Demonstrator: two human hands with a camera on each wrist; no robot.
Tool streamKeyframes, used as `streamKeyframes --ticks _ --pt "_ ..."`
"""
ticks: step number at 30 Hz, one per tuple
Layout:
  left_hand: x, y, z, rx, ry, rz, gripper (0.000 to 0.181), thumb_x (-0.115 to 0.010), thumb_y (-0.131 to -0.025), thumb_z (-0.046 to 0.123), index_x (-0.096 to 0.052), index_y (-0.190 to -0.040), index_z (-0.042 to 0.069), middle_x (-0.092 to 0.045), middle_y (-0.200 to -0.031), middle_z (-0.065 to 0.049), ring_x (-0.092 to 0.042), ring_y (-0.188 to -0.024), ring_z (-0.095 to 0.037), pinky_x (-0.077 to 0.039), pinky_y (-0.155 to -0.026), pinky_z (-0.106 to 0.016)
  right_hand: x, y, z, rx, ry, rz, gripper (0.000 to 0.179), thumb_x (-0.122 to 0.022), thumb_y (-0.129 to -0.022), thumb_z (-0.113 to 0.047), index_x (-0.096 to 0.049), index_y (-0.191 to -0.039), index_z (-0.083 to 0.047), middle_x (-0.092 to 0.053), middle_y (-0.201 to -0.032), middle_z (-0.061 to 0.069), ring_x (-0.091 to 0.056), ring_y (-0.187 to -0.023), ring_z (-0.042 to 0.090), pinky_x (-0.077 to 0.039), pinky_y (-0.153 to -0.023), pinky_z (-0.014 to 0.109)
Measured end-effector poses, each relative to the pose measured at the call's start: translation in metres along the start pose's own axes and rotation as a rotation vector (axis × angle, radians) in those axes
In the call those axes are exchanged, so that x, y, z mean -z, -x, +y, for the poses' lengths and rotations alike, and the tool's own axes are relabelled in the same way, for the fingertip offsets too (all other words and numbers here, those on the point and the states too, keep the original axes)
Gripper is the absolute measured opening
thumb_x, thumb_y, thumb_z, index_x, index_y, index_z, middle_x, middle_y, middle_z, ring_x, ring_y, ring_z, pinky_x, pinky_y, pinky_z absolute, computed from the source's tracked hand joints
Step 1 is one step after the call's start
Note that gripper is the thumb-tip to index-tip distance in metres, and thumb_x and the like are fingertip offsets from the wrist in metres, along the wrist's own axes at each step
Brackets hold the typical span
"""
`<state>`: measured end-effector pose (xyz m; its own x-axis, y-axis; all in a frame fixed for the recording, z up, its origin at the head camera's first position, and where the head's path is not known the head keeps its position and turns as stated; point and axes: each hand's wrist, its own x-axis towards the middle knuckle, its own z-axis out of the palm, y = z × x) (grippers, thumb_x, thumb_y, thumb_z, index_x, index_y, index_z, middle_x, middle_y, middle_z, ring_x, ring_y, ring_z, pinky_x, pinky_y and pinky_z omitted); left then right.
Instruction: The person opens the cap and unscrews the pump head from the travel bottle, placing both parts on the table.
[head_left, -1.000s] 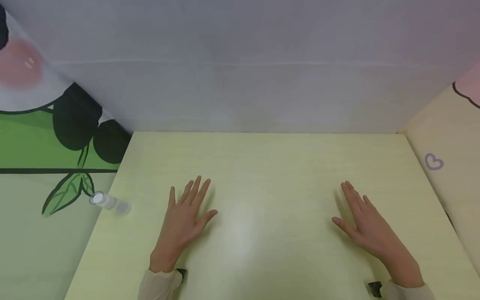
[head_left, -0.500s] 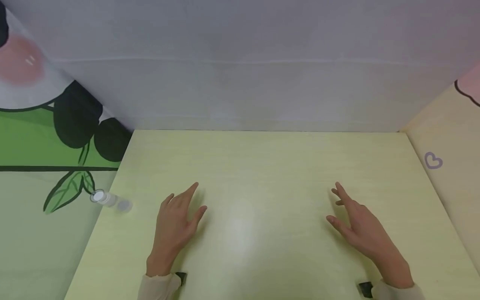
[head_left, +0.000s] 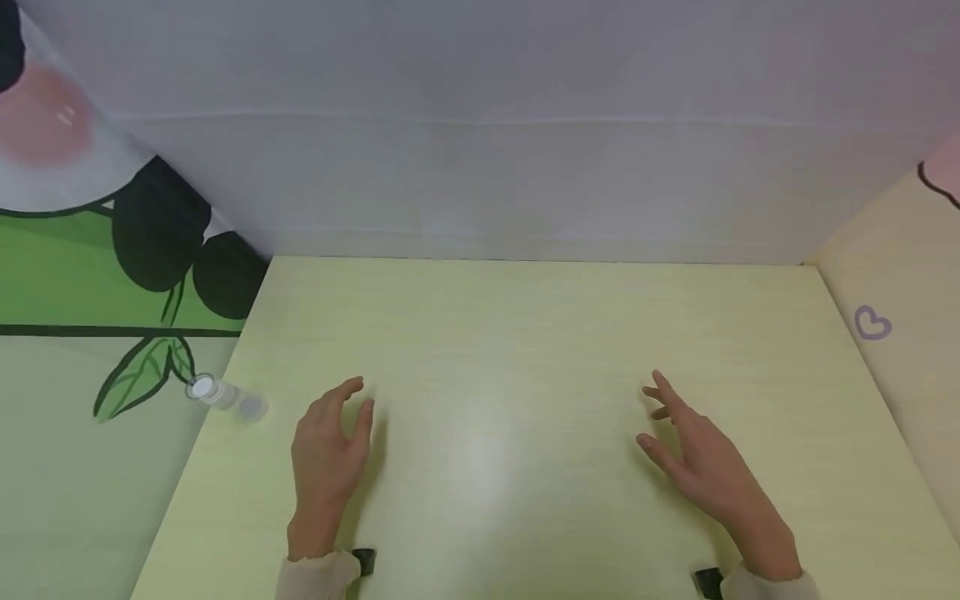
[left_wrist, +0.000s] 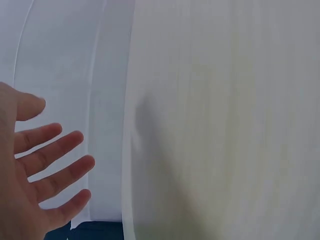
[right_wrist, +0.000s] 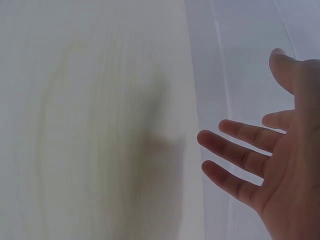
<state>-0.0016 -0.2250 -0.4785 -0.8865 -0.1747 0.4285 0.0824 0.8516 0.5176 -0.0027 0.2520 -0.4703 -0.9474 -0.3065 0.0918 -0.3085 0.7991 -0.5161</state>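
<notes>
My left hand point(head_left: 327, 446) hovers over the left part of the pale wooden table point(head_left: 495, 350), fingers loosely bent and holding nothing. In the left wrist view its fingers point(left_wrist: 62, 172) are spread apart. Over the right part of the table is my right hand point(head_left: 701, 462), also holding nothing, its fingers point(right_wrist: 235, 147) relaxed and separated in the right wrist view. A small clear cylindrical container with a whitish end point(head_left: 217, 392) is at the table's left edge, up and left of my left hand. Its contents are too small to tell.
A plain greyish-white wall panel point(head_left: 480, 183) rises behind the table's far edge. On the left stands a panel printed with green and black shapes point(head_left: 161, 225). A beige panel with a purple heart point(head_left: 873, 322) borders the right side.
My left hand has moved left and slightly nearer, its spread fingers now drawn together and bent. My right hand has shifted left, with its fingers less straight. The head view tilts slightly.
</notes>
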Motion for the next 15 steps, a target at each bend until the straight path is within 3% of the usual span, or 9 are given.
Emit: streamKeyframes --ticks 8,15 --pt "0.004 -0.003 -0.006 0.152 0.006 0.096 0.028 -0.072 -0.097 0.013 -0.069 -0.124 0.005 -0.075 -0.114 -0.016 -0.067 -0.104 -0.039 -0.051 -0.083 -0.053 -0.013 0.004 -0.008 -0.015 -0.057 -0.005 0.084 -0.066 -0.103 -0.027 -0.014 -0.168 -0.016 -0.055 -0.155 0.005 -0.068 -0.114 0.031 -0.054 -0.089 0.056" --pt "0.015 -0.005 -0.008 0.302 -0.005 0.184 0.026 -0.070 -0.099 0.018 -0.069 -0.121 0.003 -0.076 -0.113 -0.016 -0.070 -0.102 -0.037 -0.047 -0.082 -0.048 -0.021 0.002 -0.015 -0.003 -0.081 0.004 0.083 -0.066 -0.103 -0.026 -0.016 -0.168 -0.016 -0.058 -0.153 0.006 -0.069 -0.113 0.030 -0.054 -0.090 0.057"
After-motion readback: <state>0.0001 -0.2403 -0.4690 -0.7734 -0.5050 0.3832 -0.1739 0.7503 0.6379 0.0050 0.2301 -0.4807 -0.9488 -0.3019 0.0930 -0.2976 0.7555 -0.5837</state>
